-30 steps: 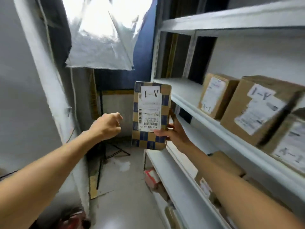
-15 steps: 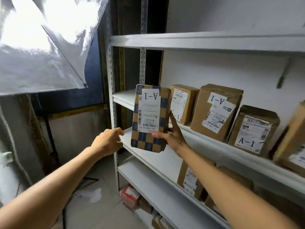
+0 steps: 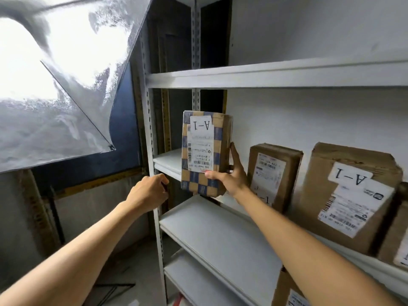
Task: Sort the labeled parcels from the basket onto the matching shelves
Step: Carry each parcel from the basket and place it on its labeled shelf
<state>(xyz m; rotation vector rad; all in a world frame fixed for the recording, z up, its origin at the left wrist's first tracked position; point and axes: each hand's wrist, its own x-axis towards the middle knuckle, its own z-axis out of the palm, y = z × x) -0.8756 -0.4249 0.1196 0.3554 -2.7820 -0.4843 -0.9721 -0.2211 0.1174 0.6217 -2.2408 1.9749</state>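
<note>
gripping a checkered parcel low down with the right hand, thumb across the front, fingers up the side. held upright in the air, a-1 label upside down, in front of the bare left end of the middle shelf. curled round the shelf post with the left hand. on that shelf, further right: a brown box, then a bigger box marked a-1. beneath the lower shelf, another labelled carton.
</note>
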